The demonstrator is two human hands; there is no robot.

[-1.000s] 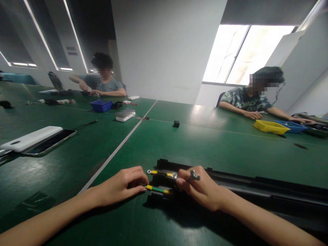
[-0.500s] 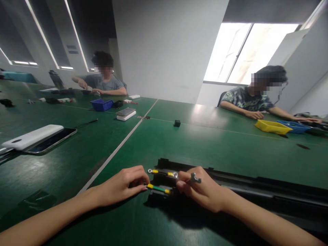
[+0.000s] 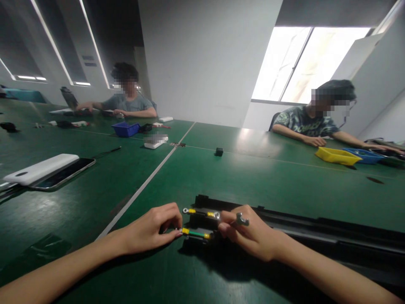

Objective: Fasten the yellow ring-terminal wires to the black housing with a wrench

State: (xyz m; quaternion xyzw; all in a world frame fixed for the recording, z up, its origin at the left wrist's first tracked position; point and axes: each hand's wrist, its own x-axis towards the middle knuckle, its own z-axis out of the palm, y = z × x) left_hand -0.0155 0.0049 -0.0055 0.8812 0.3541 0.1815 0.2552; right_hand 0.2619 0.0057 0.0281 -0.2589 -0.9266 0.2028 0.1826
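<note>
My left hand pinches the left end of a short green wire with yellow sleeves at both ends. Just beyond it lies a second short wire, black with yellow sleeves and a metal ring terminal at each end. A metal open-end wrench is gripped in my right hand, its jaw poking out above the knuckles; the wrench's other end is hidden by the fingers. Both wires sit at the left end of a long black housing, which runs off to the right beneath my right forearm.
Ahead stands a small black cube. A phone and a white power bank lie left. Two people sit across the green table, near a blue bin, a yellow bin and another blue bin.
The fingers of my left hand have shifted slightly on the green wire's end. My right hand and wrench stay put. The left co-worker's arm has moved outward to the left.
</note>
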